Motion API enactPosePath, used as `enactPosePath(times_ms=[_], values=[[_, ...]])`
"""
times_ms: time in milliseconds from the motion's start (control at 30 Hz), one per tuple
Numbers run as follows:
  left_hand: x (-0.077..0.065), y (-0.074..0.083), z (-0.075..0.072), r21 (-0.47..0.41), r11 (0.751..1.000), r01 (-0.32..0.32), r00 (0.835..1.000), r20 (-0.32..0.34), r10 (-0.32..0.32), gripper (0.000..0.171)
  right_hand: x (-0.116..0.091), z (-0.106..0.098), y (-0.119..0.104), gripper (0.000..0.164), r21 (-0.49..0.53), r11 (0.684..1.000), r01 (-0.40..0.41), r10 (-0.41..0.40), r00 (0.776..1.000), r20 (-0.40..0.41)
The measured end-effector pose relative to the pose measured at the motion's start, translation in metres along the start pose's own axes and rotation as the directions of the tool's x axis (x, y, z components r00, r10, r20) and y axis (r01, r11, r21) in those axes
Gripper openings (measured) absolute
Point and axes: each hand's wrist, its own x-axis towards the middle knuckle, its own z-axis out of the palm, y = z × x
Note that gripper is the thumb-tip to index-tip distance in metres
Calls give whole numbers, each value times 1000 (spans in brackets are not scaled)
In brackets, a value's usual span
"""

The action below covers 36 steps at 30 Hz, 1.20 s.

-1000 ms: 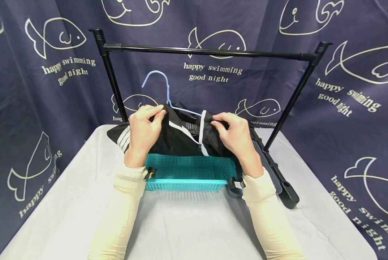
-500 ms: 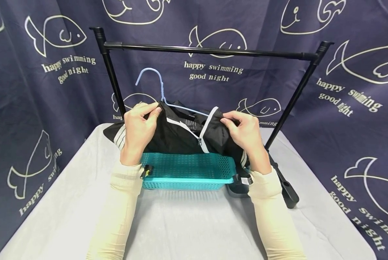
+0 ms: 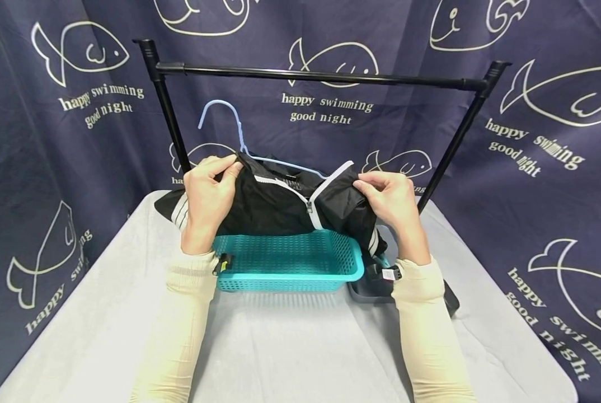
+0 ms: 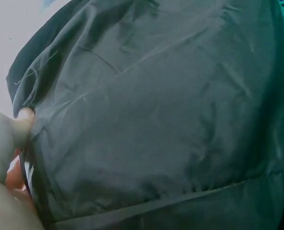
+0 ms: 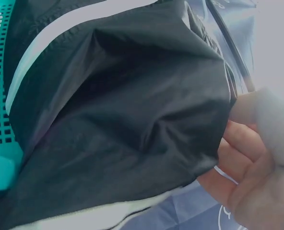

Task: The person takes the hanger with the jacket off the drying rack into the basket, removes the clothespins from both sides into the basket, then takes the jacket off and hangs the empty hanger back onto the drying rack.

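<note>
Head view, both hands (image 3: 209,193) (image 3: 393,198) pinching a black jacket (image 3: 275,212), one either side of its zip (image 3: 314,215).

navy fish-print curtain (image 3: 300,33) | pale cloth-covered table (image 3: 290,347) | bright light

Blk jacket (image 3: 275,207) is part-unzipped w/ blue hanger (image 3: 241,137) at neck.

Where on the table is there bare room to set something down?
Bare table shows in front of the teal basket, between the left cream sleeve and right cream sleeve, and outside each to the table's side edges. Crowded: farther back, with the black jacket, basket and gray tray.
</note>
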Motion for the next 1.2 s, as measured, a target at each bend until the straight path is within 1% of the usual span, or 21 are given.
enactPosePath(times_ms=[167,300,400,500,633,733,900,1033,1067,1133,1200], values=[[-1,-2,-1,1,1000,19,1000,-21,-19,16,-1,-2,4,19,2,999,-37,37,999,25],[0,-2,-1,0,1000,26,999,-43,-26,15,-1,-3,7,18,-2,999,-43,43,997,63],[0,-1,-2,4,999,38,998,-57,-38,15,-1,-3,7,17,-10,999,-49,49,991,127],[1,1,-3,13,999,49,997,-65,-48,15,-2,-2,5,16,-27,999,-46,51,978,200],[1,1,-2,16,998,59,996,-65,-58,15,-4,3,1,11,-56,998,-5,20,958,284],[0,0,-2,14,998,65,996,-65,-64,15,-5,8,-4,10,-54,998,42,-20,937,349],[0,-1,-3,21,998,66,996,-62,-65,16,-6,15,-9,15,-44,994,98,-69,900,431],[-1,-1,-2,22,998,56,997,-47,-55,16,-10,21,-14,11,-63,986,155,-105,865,490],[-1,-1,-1,19,998,54,998,-46,-53,16,-11,23,-16,10,-58,984,169,-117,854,507],[-1,0,-1,15,999,50,998,-45,-50,16,-14,26,-20,10,-37,979,201,-149,824,547],[0,1,0,11,999,49,998,-47,-48,17,-16,28,-25,13,-4,973,231,-184,786,590]])
